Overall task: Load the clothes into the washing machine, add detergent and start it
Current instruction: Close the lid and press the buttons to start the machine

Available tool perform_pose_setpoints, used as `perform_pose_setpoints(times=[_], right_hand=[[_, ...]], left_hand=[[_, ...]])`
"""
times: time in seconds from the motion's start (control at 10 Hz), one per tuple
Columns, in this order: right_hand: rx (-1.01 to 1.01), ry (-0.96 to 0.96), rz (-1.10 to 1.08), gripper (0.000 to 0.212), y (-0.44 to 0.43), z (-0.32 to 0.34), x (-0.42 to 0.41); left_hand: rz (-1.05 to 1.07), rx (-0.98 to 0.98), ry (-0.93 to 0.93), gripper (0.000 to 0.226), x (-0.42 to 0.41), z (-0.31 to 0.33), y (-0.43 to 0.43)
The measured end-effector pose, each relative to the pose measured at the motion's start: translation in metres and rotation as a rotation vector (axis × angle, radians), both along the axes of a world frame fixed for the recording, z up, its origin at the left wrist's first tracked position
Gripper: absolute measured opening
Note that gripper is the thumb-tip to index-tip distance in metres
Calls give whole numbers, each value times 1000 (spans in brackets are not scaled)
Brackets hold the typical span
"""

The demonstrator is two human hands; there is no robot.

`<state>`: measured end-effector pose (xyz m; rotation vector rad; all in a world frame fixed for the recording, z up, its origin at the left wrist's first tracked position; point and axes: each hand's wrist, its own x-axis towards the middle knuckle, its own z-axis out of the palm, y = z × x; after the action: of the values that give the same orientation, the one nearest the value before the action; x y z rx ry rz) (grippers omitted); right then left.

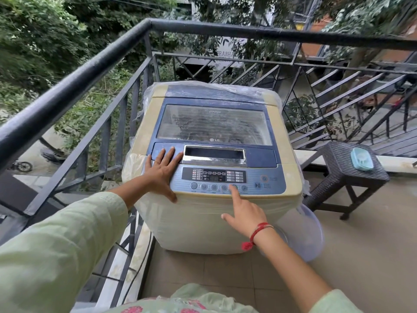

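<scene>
Balcony corner, seen from above: a top-loading washing machine [212, 168] stands on the tiled floor [225, 276], its left side just beside the black railing [74, 80] and its back near the railing's far run. The lid [214, 123] is shut, and dim shapes show through its clear window. A person's left hand [161, 170] lies flat with fingers spread on the machine's front left corner, thumb over the front edge, gripping nothing. The right hand [244, 214] has its forefinger stretched to a round button [234, 187] in the row along the front of the control panel [225, 179], the other fingers curled in, holding nothing. A pale plastic tub [309, 236] sits on the floor touching the machine's right front corner. Beyond it a dark woven stool [345, 168] carries a blue soap case [361, 159]. Open floor lies to the right and in front.
</scene>
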<state>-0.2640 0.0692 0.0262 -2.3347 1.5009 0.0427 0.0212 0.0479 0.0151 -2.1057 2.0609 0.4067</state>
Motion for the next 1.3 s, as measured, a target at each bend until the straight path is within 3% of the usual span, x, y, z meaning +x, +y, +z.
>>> perform_pose_setpoints(times=[0.2, 0.5, 0.7, 0.8, 0.9, 1.2, 1.3], right_hand=[[-27, 80, -71, 88, -1, -4, -26], [55, 39, -142, 81, -12, -20, -21], [149, 26, -105, 90, -20, -23, -30], [326, -274, -98, 95, -15, -21, -43], [160, -301, -186, 94, -10, -20, -65], [-4, 75, -145, 93, -6, -15, -69], [-11, 69, -180, 94, -6, -15, -65]], left_hand=[[-4, -4, 2, 149, 0, -1, -1], [-6, -6, 2, 149, 1, -2, -2], [-2, -10, 11, 150, 1, -1, -1], [-3, -8, 13, 150, 0, 0, 0], [3, -10, -2, 150, -1, 0, 0], [3, -19, 14, 150, 0, -1, 0], [-2, -19, 6, 150, 0, -2, 0]])
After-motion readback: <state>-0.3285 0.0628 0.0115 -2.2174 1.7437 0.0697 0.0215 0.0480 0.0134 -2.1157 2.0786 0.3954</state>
